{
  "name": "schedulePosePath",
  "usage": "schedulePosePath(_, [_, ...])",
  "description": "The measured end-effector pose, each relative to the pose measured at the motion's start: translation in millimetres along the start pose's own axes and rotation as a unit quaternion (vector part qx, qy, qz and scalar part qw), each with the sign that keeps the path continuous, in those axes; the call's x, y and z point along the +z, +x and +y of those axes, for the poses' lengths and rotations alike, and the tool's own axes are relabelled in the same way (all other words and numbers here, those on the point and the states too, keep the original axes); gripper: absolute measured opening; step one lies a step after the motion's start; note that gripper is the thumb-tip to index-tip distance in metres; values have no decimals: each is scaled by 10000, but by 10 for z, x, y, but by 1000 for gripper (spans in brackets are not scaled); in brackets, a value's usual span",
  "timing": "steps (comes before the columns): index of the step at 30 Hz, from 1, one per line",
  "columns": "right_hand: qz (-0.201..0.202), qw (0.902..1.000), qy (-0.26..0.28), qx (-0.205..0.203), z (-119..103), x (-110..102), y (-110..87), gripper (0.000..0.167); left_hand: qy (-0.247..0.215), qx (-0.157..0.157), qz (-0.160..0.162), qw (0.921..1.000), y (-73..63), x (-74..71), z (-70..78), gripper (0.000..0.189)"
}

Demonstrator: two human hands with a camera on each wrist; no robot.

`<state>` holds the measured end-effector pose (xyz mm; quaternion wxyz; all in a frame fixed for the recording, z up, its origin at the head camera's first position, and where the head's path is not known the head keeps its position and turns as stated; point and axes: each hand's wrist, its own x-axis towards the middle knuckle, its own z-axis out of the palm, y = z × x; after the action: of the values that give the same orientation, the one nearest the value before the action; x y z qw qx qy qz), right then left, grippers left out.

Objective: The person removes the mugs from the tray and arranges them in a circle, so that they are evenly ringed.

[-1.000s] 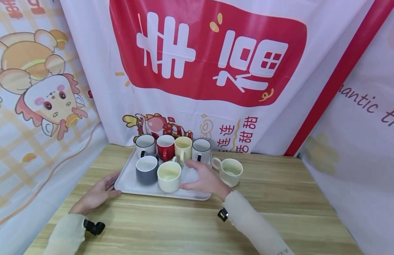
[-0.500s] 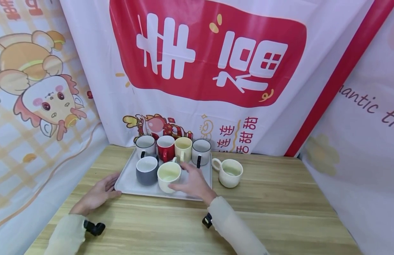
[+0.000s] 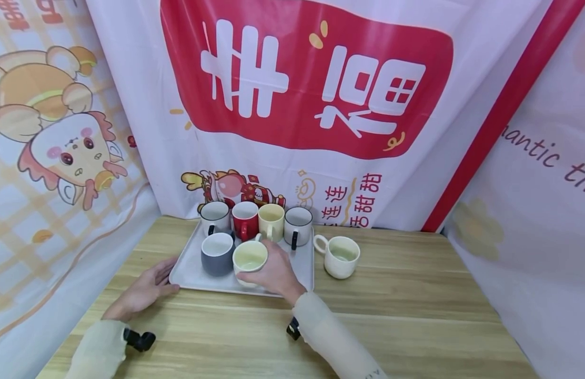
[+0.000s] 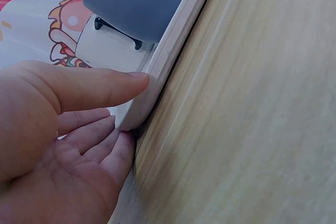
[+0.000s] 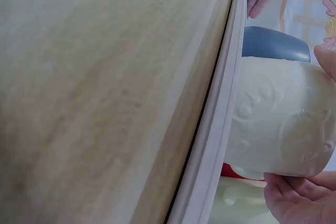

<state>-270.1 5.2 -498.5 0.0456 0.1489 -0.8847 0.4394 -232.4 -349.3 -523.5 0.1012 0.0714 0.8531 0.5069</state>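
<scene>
My right hand (image 3: 277, 269) grips a cream mug (image 3: 249, 257) near the front of a white tray (image 3: 303, 268). Thumb and fingers lie on opposite sides of the mug's body; the right wrist view shows raised patterns on its wall (image 5: 283, 114). Part of its handle shows at the back, near the fingers. At the tray's front left corner, my left hand (image 3: 143, 290) touches the edge, thumb along the rim and fingers extended, as the left wrist view shows. A grey-blue mug (image 3: 218, 257) stands just left of the cream mug.
Along the tray's back stand a white black-rimmed mug (image 3: 214, 217), a red mug (image 3: 244, 221), a yellow mug (image 3: 271, 220) and another black-rimmed mug (image 3: 298, 225). Right of the tray, another cream mug (image 3: 341, 259) stands on the wooden table (image 3: 396, 326). Printed cloth (image 3: 283, 142) hangs behind.
My right hand has moved left from beside the cream mug and closed around it. The left hand stays at the tray's corner, and the other mugs have not moved.
</scene>
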Motion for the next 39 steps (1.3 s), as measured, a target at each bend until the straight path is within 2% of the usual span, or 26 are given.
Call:
schedulePosePath(9, [7, 9998, -97, 196, -77, 15, 39, 93, 62, -80, 4, 9999, 3, -12, 13, 91])
schedulePosePath(19, [-68, 9999, 70, 28, -48, -32, 95, 84, 44, -55, -16, 10000, -1, -19, 3, 92])
schedulePosePath(24, [-290, 9994, 118, -123, -7, -86, 112, 85, 43, -72, -14, 10000, -4, -19, 7, 92])
schedulePosePath(32, [-698, 9965, -21, -460, -29, -297, 76, 77, 71, -80, 4, 9999, 17, -10, 2, 93])
schedulePosePath(39, [-982, 9930, -171, -634, -116, -637, 10, 85, 147, -67, -11, 9999, 32, -12, -21, 93])
